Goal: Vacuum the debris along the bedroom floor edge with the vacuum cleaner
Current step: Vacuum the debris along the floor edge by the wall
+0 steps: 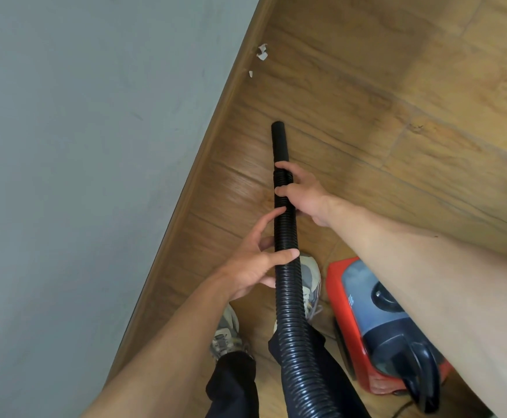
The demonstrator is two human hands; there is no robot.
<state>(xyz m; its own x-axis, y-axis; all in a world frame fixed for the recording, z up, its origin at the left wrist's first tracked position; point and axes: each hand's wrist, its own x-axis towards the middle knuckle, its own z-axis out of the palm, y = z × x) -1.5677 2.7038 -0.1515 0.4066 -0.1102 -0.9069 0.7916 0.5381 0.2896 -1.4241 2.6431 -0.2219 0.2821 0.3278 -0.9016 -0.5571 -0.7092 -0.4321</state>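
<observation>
A black ribbed vacuum hose [288, 285] runs up the middle of the view and ends in a smooth black nozzle [279, 140] above the wooden floor. My right hand [303, 194] grips the hose just behind the nozzle. Lower down, my left hand [255, 263] holds the hose with thumb and fingers curled round it. Two white scraps of debris lie along the skirting: a larger one [262, 52] and a small one [250, 74], both well ahead of the nozzle. The red and blue vacuum cleaner body [376, 327] stands on the floor at the lower right.
A grey wall [80, 146] fills the left side, meeting the wooden floor [397, 101] at a brown skirting board [216, 122] that runs diagonally. My two grey shoes [225, 330] stand close to the skirting, beside the vacuum body.
</observation>
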